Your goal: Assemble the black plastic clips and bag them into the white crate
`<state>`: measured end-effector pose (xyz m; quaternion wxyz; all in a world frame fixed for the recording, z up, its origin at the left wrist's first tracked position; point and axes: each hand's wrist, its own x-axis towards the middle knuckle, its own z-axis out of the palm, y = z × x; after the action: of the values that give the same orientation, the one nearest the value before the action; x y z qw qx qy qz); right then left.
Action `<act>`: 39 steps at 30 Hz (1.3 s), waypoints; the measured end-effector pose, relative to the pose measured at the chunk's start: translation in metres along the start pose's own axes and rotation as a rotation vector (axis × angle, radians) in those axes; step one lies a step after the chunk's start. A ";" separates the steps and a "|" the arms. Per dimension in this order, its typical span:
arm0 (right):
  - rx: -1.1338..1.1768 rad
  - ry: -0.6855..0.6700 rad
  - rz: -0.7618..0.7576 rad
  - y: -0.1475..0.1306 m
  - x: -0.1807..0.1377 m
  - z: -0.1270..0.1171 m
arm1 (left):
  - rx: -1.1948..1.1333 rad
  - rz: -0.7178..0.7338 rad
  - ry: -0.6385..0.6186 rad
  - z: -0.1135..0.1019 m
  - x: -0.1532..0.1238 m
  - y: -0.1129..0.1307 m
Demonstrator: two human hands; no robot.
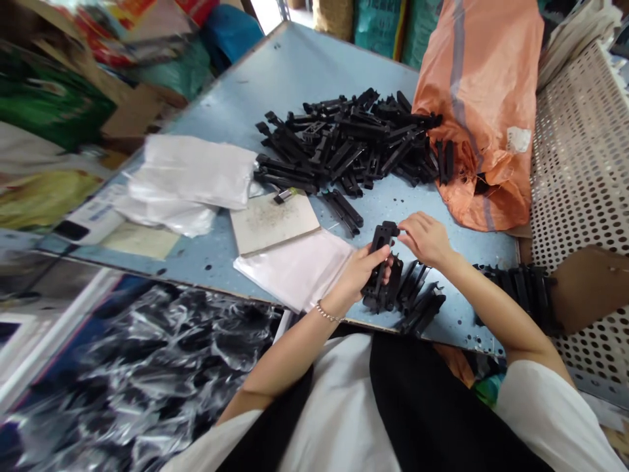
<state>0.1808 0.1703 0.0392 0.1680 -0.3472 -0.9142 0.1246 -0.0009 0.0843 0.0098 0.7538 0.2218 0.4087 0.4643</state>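
Fingers of my left hand (362,267) wrap round a long black plastic part (384,233) with slots and holes, held up over the front edge of the table. My right hand (426,238) is closed at the part's upper end, thumb and fingertips drawn together there; how firmly they grip cannot be made out. Just below and right of the held part, several similar black parts (423,308) lie near the edge. A large heap of such parts (344,141) covers the middle of the blue table (295,59). Two more parts (344,211) lie in front of the heap.
Clear plastic bags (196,170) are stacked left, beside a pale board (275,226) with a small tool (285,195) on it. An orange woven sack (486,98) stands right, near a perforated panel (584,164). Bagged black items (162,373) fill the space below left.
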 end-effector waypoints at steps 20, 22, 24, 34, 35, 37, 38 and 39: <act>0.203 -0.131 0.461 -0.004 0.098 0.080 | 0.807 0.422 0.344 -0.050 0.028 -0.090; 0.175 -0.232 0.469 0.002 0.119 0.099 | 0.979 0.533 0.342 -0.053 0.026 -0.098; 0.191 -0.321 0.481 0.009 0.129 0.108 | 1.061 0.568 0.307 -0.059 0.023 -0.099; 0.647 -0.244 0.321 -0.035 0.012 0.058 | -0.018 0.414 0.150 -0.047 0.024 -0.019; 0.611 -0.265 0.305 -0.040 -0.003 0.053 | -0.052 0.375 0.116 -0.041 0.020 -0.010; 0.392 -0.170 0.287 -0.042 -0.020 0.043 | -0.069 0.292 0.038 -0.031 0.011 0.000; 0.246 -0.084 0.250 -0.039 -0.024 0.038 | -0.076 0.237 -0.015 -0.028 0.006 0.002; 0.098 0.003 0.185 -0.034 -0.025 0.032 | -0.087 0.169 -0.073 -0.025 0.002 0.003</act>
<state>0.1654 0.1251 0.0161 0.1740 -0.4216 -0.8708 0.1834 -0.0225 0.0864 -0.0036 0.7351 0.2393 0.3401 0.5354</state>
